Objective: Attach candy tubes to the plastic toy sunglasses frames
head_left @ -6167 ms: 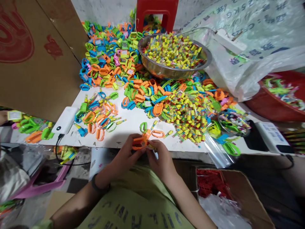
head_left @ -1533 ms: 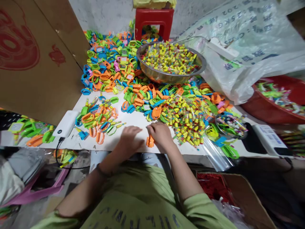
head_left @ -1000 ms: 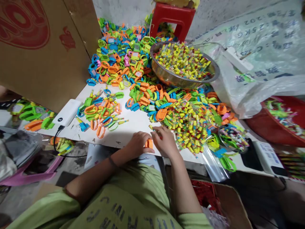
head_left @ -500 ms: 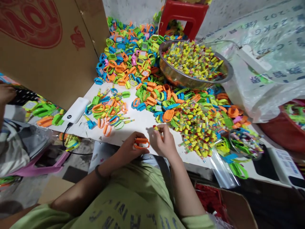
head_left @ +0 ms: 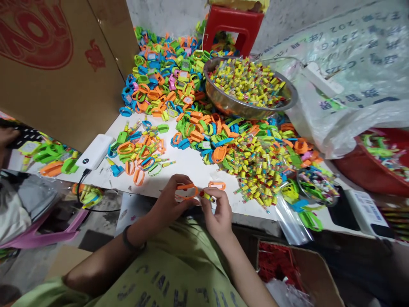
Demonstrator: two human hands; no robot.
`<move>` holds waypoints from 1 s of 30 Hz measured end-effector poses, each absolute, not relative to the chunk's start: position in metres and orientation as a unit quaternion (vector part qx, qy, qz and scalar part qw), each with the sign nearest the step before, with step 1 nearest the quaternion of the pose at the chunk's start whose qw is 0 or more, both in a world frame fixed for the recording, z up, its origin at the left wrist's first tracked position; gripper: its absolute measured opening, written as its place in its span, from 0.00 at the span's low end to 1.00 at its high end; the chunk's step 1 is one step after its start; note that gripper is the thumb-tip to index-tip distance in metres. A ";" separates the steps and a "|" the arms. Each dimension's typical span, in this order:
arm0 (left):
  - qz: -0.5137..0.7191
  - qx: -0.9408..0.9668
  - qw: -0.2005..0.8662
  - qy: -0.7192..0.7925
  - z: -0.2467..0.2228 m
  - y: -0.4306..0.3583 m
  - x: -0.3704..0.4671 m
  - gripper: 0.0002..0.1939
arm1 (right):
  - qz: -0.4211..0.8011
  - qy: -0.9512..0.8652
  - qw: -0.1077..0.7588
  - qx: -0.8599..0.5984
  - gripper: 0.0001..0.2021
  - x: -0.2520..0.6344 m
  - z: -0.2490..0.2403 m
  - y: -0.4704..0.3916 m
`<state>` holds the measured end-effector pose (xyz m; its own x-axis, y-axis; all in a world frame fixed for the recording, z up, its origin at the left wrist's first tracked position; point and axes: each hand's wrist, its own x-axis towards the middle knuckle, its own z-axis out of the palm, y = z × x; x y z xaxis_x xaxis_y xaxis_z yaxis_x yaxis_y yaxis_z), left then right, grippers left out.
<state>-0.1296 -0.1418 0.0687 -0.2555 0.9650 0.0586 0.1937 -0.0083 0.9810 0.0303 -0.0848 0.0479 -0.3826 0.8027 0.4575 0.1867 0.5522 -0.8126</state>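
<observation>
My left hand [head_left: 171, 200] grips an orange toy watch [head_left: 186, 187] by its band at the table's front edge. Close to its right, my right hand [head_left: 219, 209] pinches a small yellow tube with a red end [head_left: 207, 195], which points at the watch's open loop. Another orange band [head_left: 217, 185] lies on the white table [head_left: 191, 164] just behind my right fingers. To the right spreads a heap of yellow tubes [head_left: 255, 166]. On the left is a small group of coloured watches and tubes [head_left: 140, 149].
A metal bowl [head_left: 236, 105] full of tubes stands behind, near a red stool [head_left: 233, 25] and a big watch pile [head_left: 162, 72]. Left are a cardboard box [head_left: 64, 85] and a white power bank [head_left: 96, 151]. Another person's hand [head_left: 9, 135] shows at the far left.
My right hand has come closer to the watch in my left hand, with the tube now beside it. The orange band behind my right fingers has come into view. The whole view has shifted slightly.
</observation>
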 end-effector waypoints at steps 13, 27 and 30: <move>0.481 0.432 0.419 0.638 0.065 -0.143 -0.126 0.19 | 0.097 -0.898 0.231 -0.362 0.05 0.021 0.061 -0.093; 0.358 0.493 0.424 0.670 0.069 -0.135 -0.154 0.18 | 0.101 -0.921 0.186 -0.327 0.13 0.041 0.048 -0.071; 0.388 0.469 0.266 0.747 0.076 -0.128 -0.191 0.20 | 0.058 -0.885 0.196 -0.417 0.23 0.068 0.046 -0.048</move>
